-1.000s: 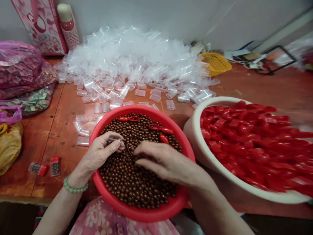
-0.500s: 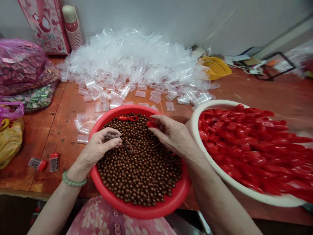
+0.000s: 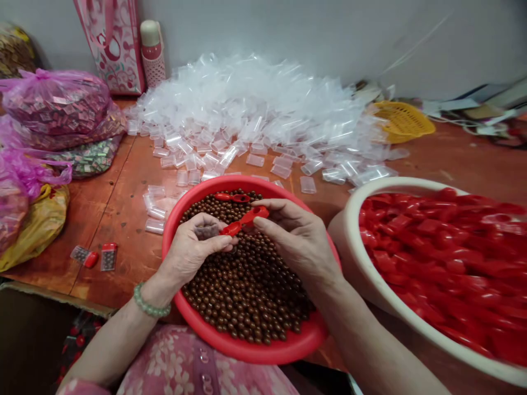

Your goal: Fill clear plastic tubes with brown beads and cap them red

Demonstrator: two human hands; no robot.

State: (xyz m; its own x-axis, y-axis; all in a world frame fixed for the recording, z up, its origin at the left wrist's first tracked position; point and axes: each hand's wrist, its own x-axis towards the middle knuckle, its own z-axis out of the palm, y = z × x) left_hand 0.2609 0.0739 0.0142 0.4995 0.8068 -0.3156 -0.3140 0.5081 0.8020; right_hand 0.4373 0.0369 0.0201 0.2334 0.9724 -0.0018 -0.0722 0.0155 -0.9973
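Observation:
My left hand [image 3: 187,249] is closed round a small clear plastic container [image 3: 206,229], mostly hidden by the fingers. Between the thumb and fingers of my right hand [image 3: 302,233] is a red plastic cap piece [image 3: 250,216], long, with a hollow end. That hollow end meets the mouth of the container at my left fingertips; whether it is seated there I cannot tell. Both hands are over a red basin [image 3: 255,354] filled with shiny brown balls [image 3: 247,302]. Another red cap piece [image 3: 233,197] lies on the balls near the far rim.
A white tub [image 3: 357,236] heaped with red cap pieces [image 3: 444,263] stands on the right. Behind the basin spreads a pile of clear containers [image 3: 255,104]. Two filled, capped containers [image 3: 108,257] lie left, near plastic bags [image 3: 61,104]. A yellow basket [image 3: 403,120] sits back right.
My right hand has brought the red cap piece left to the container in my left hand; the two now meet. The view has shifted, so the surroundings appear farther right.

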